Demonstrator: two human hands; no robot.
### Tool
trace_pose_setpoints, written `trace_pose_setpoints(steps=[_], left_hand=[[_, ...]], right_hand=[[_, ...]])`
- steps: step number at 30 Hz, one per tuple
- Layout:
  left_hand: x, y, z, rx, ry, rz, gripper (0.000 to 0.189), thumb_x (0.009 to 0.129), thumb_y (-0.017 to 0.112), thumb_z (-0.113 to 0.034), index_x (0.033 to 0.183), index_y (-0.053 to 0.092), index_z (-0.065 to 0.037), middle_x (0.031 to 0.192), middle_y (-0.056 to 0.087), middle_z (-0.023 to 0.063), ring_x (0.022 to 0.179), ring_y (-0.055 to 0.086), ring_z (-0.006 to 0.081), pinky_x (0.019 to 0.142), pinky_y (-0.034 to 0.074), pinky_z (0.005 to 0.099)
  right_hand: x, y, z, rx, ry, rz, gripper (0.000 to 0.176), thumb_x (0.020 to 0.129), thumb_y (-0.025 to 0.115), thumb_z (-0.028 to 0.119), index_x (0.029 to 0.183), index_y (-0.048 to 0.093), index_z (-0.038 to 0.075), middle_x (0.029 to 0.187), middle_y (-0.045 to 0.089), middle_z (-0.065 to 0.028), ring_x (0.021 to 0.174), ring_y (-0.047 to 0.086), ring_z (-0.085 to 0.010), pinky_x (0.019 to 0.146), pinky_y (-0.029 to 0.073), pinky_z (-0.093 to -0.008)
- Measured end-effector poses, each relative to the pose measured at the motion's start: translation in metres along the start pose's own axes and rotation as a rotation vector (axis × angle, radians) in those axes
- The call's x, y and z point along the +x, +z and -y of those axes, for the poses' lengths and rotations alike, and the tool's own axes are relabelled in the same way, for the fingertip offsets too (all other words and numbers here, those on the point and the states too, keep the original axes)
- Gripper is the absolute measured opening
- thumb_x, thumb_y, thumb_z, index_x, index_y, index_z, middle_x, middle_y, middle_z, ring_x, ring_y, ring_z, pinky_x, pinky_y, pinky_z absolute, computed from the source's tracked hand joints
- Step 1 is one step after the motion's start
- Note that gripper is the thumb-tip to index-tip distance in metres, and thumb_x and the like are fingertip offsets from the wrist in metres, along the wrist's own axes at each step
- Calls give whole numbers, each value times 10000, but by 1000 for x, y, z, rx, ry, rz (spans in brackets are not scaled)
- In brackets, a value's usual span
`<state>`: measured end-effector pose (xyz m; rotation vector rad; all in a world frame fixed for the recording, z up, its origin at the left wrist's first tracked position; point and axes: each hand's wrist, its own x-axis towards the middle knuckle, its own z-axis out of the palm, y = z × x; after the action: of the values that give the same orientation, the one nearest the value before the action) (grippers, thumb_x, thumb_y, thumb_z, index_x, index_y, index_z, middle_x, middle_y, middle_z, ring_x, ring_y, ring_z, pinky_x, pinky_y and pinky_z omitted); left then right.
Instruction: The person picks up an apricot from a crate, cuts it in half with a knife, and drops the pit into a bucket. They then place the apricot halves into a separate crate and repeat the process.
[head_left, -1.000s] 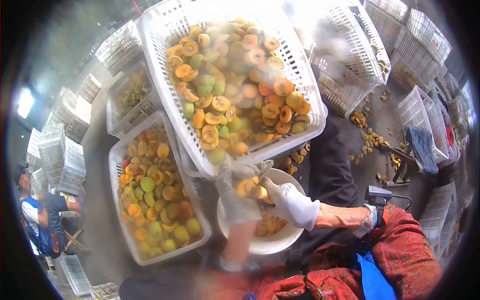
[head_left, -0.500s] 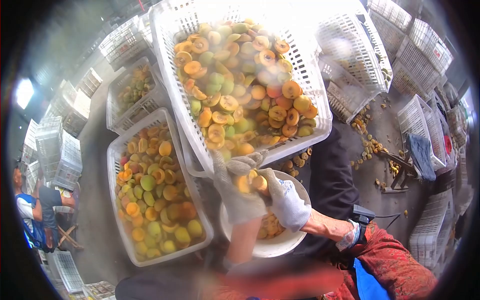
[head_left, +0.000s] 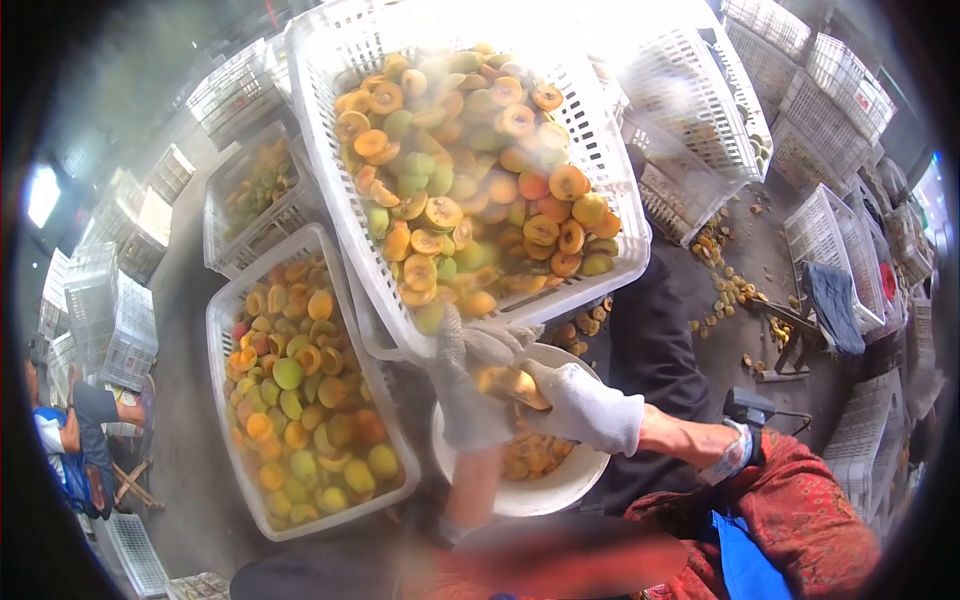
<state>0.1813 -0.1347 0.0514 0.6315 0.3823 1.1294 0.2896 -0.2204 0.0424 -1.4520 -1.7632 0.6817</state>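
Both my hands wear pale work gloves and meet above a white bucket (head_left: 585,480) holding brownish-orange pieces, too blurred to tell whether pits or fruit. My left hand (head_left: 468,385) is closed round an orange apricot (head_left: 491,380), its fingers near the crate's front rim. From the right, my right hand (head_left: 583,405) pinches an elongated tan-orange piece (head_left: 527,389), which looks like part of an apricot; its exact shape is partly hidden by the glove. Just beyond is a large white plastic crate (head_left: 625,268) of halved apricots (head_left: 443,212), many showing dark centres.
Left of the bucket stands a second white crate (head_left: 222,330) of apricots, with another crate (head_left: 212,225) behind it. Fruit pieces (head_left: 735,285) litter the floor at right. Stacked crates (head_left: 135,330) line both sides. A seated person (head_left: 75,440) is at far left.
My right hand has turned flatter, and the tan-orange piece in its pinch now points out lengthwise. The left hand stays closed round its apricot. The whole view has shifted slightly.
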Motion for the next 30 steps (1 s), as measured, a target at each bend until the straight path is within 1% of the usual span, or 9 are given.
trace_pose_setpoints(steps=[2, 8, 12, 13, 15, 19, 22, 26, 30], left_hand=[[-2, 5, 0, -9, -196, -118, 495, 999, 412, -303, 618, 526, -9, 640, 576, 111, 770, 628, 243, 801, 524, 421], [-6, 22, 2, 246, -373, -75, 390, 962, 493, -378, 687, 535, -104, 633, 543, 14, 691, 582, 167, 759, 501, 362], [-9, 19, 4, 364, -282, 11, 429, 1006, 406, -288, 732, 555, 7, 718, 607, 102, 756, 630, 235, 823, 519, 370], [-10, 17, 7, 200, -291, -132, 410, 1002, 416, -294, 757, 553, 4, 731, 600, 98, 784, 627, 233, 841, 516, 371], [-10, 11, 12, 35, -297, -274, 392, 997, 426, -300, 782, 551, 2, 743, 593, 93, 812, 624, 231, 859, 512, 372], [-17, 8, 20, -60, -193, -171, 376, 968, 487, -347, 779, 545, -27, 750, 577, 80, 854, 615, 232, 815, 515, 350], [-14, 8, 26, -85, -160, -237, 379, 954, 517, -370, 803, 568, -26, 754, 584, 80, 846, 619, 241, 804, 516, 346], [-17, 27, 11, 146, -238, -186, 399, 944, 535, -383, 785, 587, -21, 754, 603, 87, 848, 630, 244, 843, 507, 351], [-14, 26, 21, 123, -486, -349, 433, 948, 527, -372, 671, 541, -38, 736, 617, 104, 862, 638, 250, 844, 501, 360]], right_hand=[[-5, -10, 1, -34, 111, 57, 512, 745, 695, 108, 1191, 464, 7, 899, 616, -196, 821, 616, -377, 739, 487, -397], [-29, -16, -25, -148, 35, -6, 407, 746, 683, 85, 1085, 470, 13, 849, 616, -198, 757, 614, -382, 618, 504, -395], [-18, -16, -22, -110, 60, 25, 356, 789, 664, 86, 1080, 471, 16, 875, 600, -207, 776, 610, -374, 639, 506, -396], [-14, -12, -15, 360, 332, 21, 343, 836, 620, 153, 1135, 507, 26, 968, 606, -154, 838, 598, -278, 702, 500, -357], [-11, -10, -7, 126, 152, 46, 366, 886, 570, 219, 1172, 532, -6, 1076, 604, -78, 903, 569, -148, 784, 488, -311], [-13, -6, -7, -193, -49, 58, 371, 873, 580, 183, 1159, 517, -45, 977, 624, -124, 829, 602, -192, 720, 505, -339], [-17, -3, -2, -246, 72, -96, 376, 868, 571, 182, 1157, 512, -51, 827, 621, -154, 680, 620, -256, 587, 505, -369], [-23, -25, -19, -111, 197, 78, 350, 835, 579, 170, 1104, 506, -42, 722, 603, -150, 541, 590, -328, 462, 459, -412], [-34, -32, -63, -498, -156, 191, 397, 830, 583, 197, 1159, 486, -2, 703, 596, -121, 499, 567, -325, 440, 439, -418]])
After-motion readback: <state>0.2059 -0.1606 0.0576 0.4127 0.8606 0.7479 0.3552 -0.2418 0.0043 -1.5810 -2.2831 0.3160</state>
